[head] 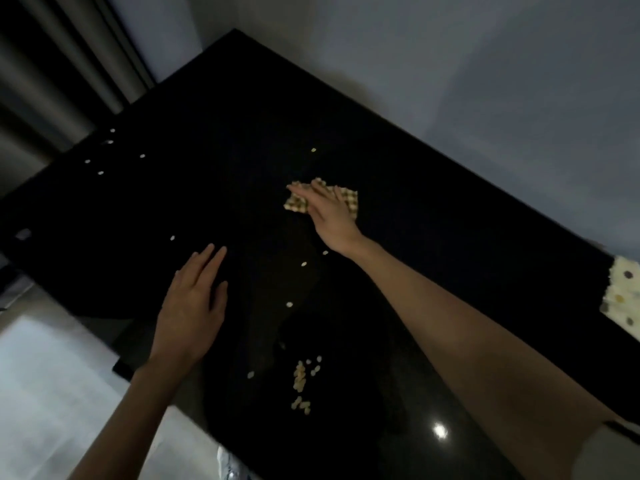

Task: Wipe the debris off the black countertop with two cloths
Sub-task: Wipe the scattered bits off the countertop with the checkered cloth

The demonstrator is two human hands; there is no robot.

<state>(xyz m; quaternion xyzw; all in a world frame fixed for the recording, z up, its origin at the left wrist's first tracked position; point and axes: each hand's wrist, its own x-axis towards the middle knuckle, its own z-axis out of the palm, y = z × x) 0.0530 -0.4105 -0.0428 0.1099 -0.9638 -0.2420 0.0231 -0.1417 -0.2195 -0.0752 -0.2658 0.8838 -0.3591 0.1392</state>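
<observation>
The black countertop (398, 209) fills the middle of the view. My right hand (327, 211) presses flat on a checked yellow cloth (348, 199) near the counter's centre, fingers straight. My left hand (194, 303) lies flat on the counter near its left edge, fingers straight and holding nothing. A pile of pale debris pieces (303, 382) sits close to me, between my arms. Single pieces lie scattered, among them one beyond the cloth (313, 150) and a loose group (104, 157) at the far left. A second cloth, white with dots (623, 296), lies at the counter's right edge.
A grey wall runs behind the counter on the right. Dark curtains (52, 64) hang at the upper left. Light floor (52, 375) shows below the counter's left edge. A bright lamp reflection (440, 431) glints on the near counter.
</observation>
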